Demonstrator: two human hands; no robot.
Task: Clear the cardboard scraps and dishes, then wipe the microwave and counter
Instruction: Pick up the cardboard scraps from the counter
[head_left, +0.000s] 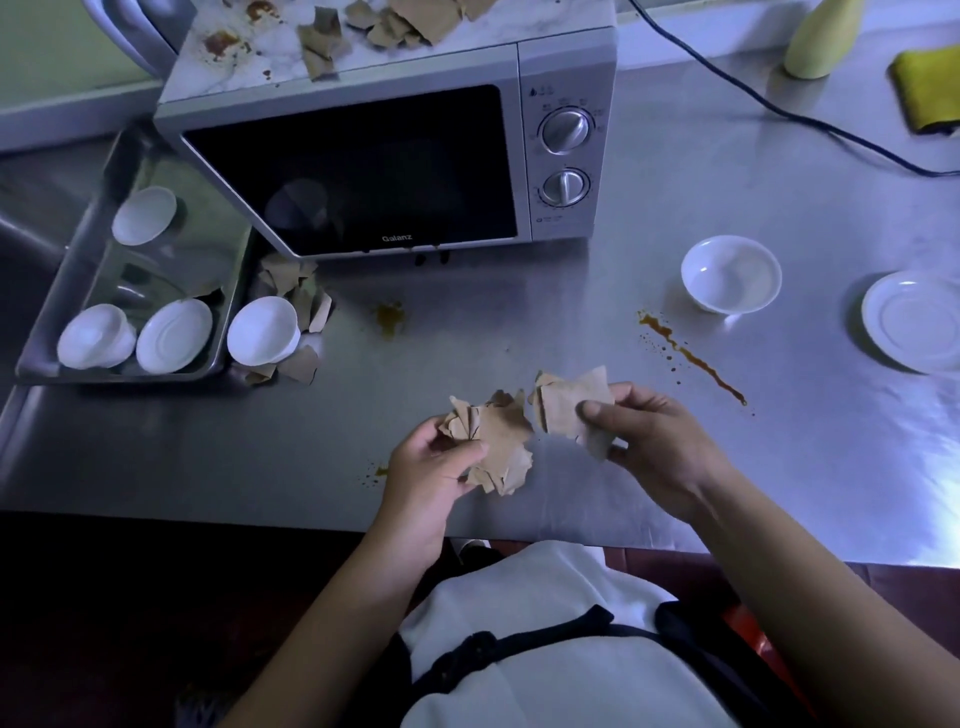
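- Well, at the far left the metal tray (36, 358) holds 3 white dishes (174, 335). A 4th bowl (262, 332) stands just beside it among loose scraps (306, 312).
- More torn pieces (322, 47) and brown stains lie on top of the microwave (363, 171).
- Near the counter's (519, 291) front edge, the left hand (431, 478) grips a bunch of cardboard scraps (501, 441), fingers curled round it.
- Just beside it, the right hand (654, 431) pinches a second bunch (566, 405).
- Scrap gathering looks like the step in hand. The next move likely calls for joining both bunches in 1 hand or dumping them, though no bin shows.
- Right of the sauce streak (691, 358), a white bowl (730, 273) and a saucer (914, 327) wait.
- Far right lies a yellow cloth (927, 96).
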